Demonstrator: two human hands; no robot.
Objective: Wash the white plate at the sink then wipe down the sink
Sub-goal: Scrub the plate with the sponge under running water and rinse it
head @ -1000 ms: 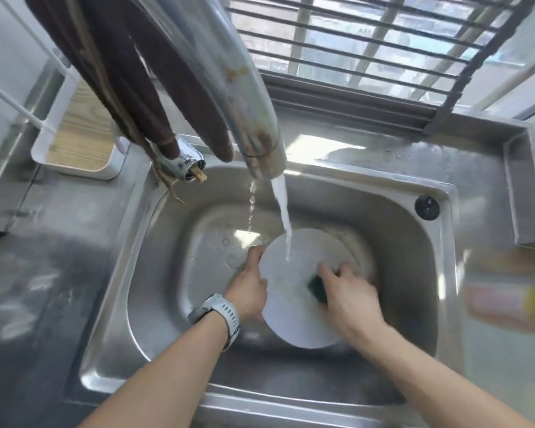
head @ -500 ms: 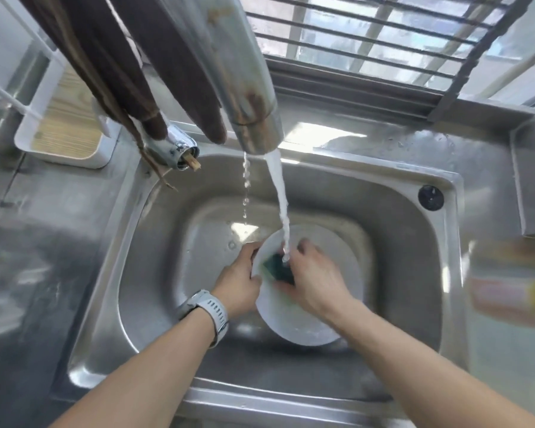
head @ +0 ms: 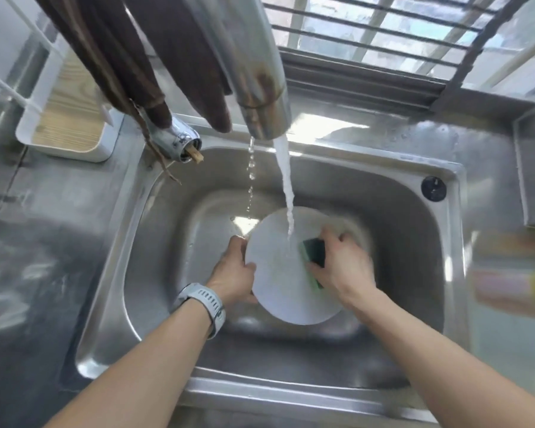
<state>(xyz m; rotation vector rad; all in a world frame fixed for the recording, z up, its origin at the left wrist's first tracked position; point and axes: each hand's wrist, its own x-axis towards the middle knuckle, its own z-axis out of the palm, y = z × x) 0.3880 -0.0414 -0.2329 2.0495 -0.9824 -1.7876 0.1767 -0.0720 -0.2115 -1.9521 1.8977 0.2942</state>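
We see the white plate (head: 286, 273) held tilted inside the stainless steel sink (head: 414, 257), over the middle of the basin. Our left hand (head: 233, 274) grips the plate's left rim, fingers curled around the edge. Our right hand (head: 342, 267) is clenched around a green sponge (head: 314, 253) and presses it against the right part of the plate's face. A stream of water (head: 286, 186) falls from the faucet spout (head: 260, 88) above and lands on the upper part of the plate, just left of the sponge; a thinner line of drops falls beside it. A grey watch (head: 206, 301) sits on our left wrist. A black round cap (head: 433, 188) lies at the sink's far right corner. Brown cloth (head: 142, 57) hangs at the upper left, and a white tray (head: 71, 112) with a wooden bottom rests on the counter to the left of the sink.
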